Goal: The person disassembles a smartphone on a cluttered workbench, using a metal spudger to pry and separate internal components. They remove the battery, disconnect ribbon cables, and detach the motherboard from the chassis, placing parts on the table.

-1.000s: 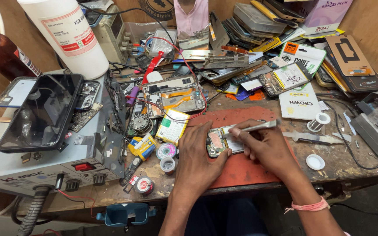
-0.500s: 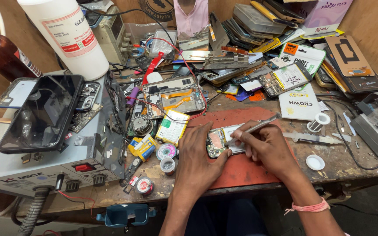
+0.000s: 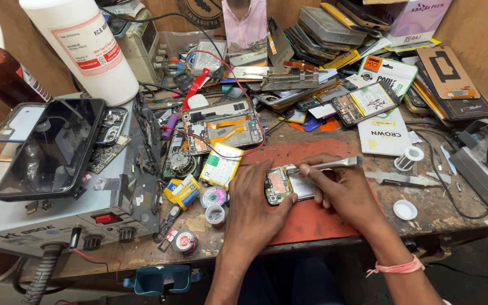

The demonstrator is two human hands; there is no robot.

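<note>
Head view: left hand steadies opened phone (spools beside), right hand grips tweezers.

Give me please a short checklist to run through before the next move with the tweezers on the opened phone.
1. Phone held steady: ok. The left hand presses on the opened phone, which lies on the red mat.
2. Tool grip: ok. The right hand pinches the metal tweezers near their tip end.
3. Tweezer tips on the right part: cannot tell; the tips are too small to see against the board.
4. Space around the phone: not ok. Solder wick reels and a yellow battery lie close by the left hand.
5. Red wire away from the hands: ok; it loops over the other opened phone farther back.
</note>
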